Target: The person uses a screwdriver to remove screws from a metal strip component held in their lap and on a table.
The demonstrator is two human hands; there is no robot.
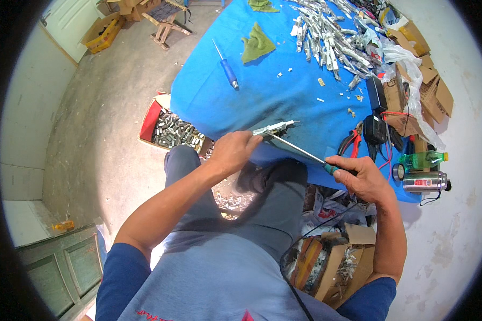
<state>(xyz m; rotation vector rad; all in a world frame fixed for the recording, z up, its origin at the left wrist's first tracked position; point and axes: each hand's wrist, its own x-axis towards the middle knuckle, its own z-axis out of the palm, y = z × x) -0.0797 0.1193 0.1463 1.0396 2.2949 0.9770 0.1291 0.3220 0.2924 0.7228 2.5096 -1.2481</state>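
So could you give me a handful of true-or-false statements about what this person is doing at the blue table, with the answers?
1. The right hand grips a screwdriver by its teal handle. True.
2. The left hand holds a green cloth. False: it holds a small metal part at the table edge; the green cloth lies far up the blue table, untouched.
3. The screwdriver's tip points toward the metal part. True.
4. The blue-handled screwdriver is in use. False: it lies on the table by itself.
5. The box on the floor holds bottles. False: it holds small metal pieces.
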